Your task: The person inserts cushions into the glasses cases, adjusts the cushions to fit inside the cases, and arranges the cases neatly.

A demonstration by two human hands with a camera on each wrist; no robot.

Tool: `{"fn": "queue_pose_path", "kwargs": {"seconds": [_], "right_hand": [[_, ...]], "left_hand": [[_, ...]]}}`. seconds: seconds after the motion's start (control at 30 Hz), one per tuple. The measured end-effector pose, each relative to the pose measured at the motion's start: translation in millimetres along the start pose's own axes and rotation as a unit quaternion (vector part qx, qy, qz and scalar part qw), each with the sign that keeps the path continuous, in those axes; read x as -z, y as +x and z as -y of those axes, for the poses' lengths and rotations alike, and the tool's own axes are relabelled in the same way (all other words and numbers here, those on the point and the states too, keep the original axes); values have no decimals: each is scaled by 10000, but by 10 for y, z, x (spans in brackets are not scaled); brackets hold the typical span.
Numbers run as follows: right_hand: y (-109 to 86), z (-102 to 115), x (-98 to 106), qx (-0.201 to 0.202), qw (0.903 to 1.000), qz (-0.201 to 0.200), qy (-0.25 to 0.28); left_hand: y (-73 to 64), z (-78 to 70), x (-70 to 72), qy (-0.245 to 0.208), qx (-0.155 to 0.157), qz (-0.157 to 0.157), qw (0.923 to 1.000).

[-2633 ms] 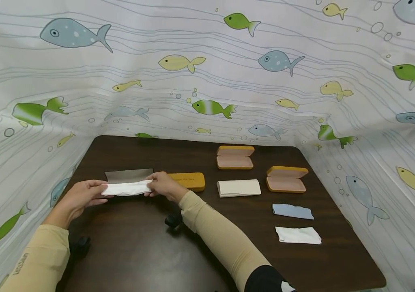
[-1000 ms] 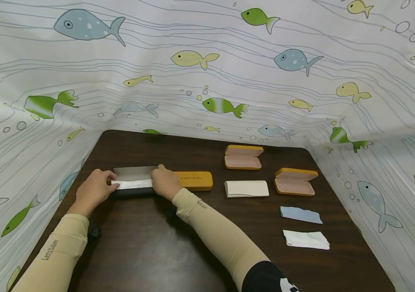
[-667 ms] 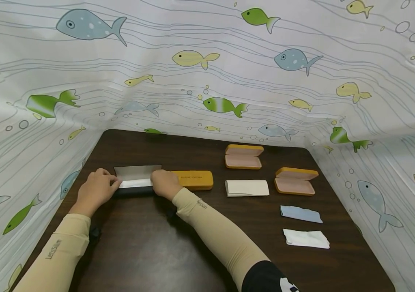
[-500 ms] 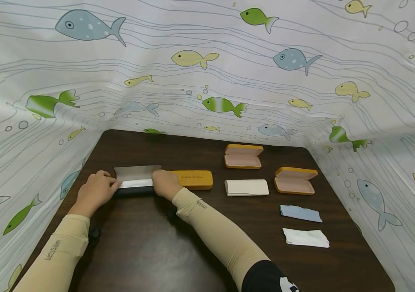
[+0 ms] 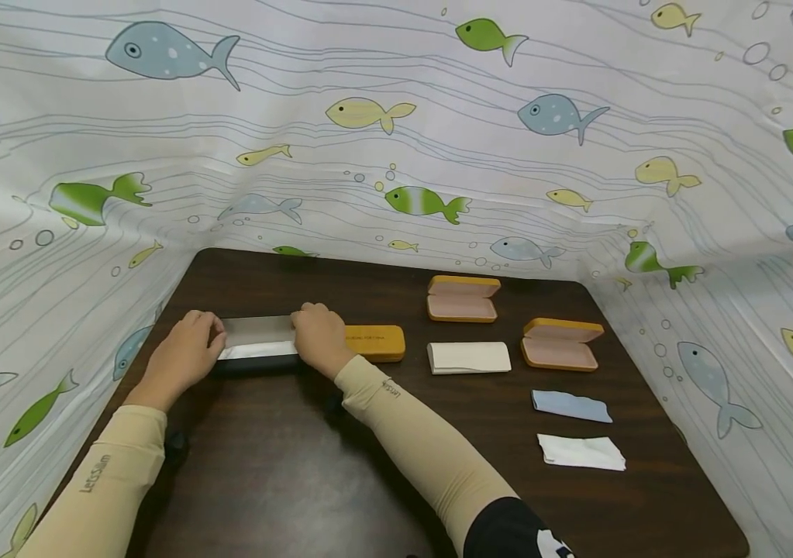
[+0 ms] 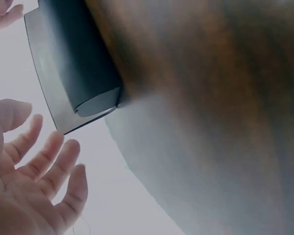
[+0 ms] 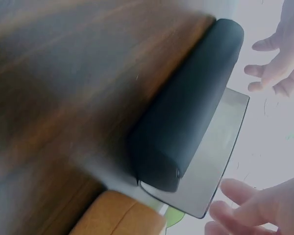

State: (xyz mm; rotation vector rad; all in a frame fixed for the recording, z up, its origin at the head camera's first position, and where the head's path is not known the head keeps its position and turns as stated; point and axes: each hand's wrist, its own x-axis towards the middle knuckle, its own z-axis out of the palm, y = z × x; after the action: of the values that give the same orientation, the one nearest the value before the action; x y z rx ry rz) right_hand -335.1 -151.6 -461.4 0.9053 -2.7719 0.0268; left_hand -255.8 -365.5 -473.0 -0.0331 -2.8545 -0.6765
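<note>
A dark glasses case (image 5: 256, 366) lies at the table's left with its grey-lined lid (image 5: 259, 329) raised. Inside it a folded white cloth (image 5: 260, 350) shows as a strip. My left hand (image 5: 187, 349) is at the lid's left corner, and in the left wrist view its fingers (image 6: 71, 188) are spread and loosely bent, holding nothing. My right hand (image 5: 322, 337) is at the lid's right corner; in the right wrist view its fingertips (image 7: 230, 188) are right at the lid's edge, not curled round it.
A closed yellow glasses case (image 5: 377, 342) stands right of the dark one. Further right are a cream folded case (image 5: 469, 357), two opened yellow cases (image 5: 462, 308) (image 5: 560, 355), a blue cloth (image 5: 572, 406) and a white cloth (image 5: 580, 452). A fish-print curtain (image 5: 382, 155) borders the table.
The white cloth, earlier stretched between both hands, now lies in the dark case. Over the last half second both hands have left the cloth and risen to the lid's corners.
</note>
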Motion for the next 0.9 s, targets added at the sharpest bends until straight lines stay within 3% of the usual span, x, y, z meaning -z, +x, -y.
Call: {"fn": "queue_pose_path", "kwargs": {"seconds": [0.13, 0.3, 0.4, 0.6, 0.9], "right_hand": [[18, -29, 28, -11, 10000, -94, 6], [-4, -7, 9, 199, 9971, 709, 208], [-35, 15, -32, 272, 9938, 1067, 126], [-89, 36, -61, 297, 9949, 944, -187], [-179, 43, -26, 356, 9958, 827, -139]], "left_hand": [[54, 2, 26, -101, -119, 237, 9996], [83, 32, 28, 62, -4, 1000, 9950], [66, 51, 15, 109, -46, 1277, 9917], [22, 33, 25, 104, -148, 1206, 9925], [-64, 10, 31, 129, -93, 1219, 9924]]}}
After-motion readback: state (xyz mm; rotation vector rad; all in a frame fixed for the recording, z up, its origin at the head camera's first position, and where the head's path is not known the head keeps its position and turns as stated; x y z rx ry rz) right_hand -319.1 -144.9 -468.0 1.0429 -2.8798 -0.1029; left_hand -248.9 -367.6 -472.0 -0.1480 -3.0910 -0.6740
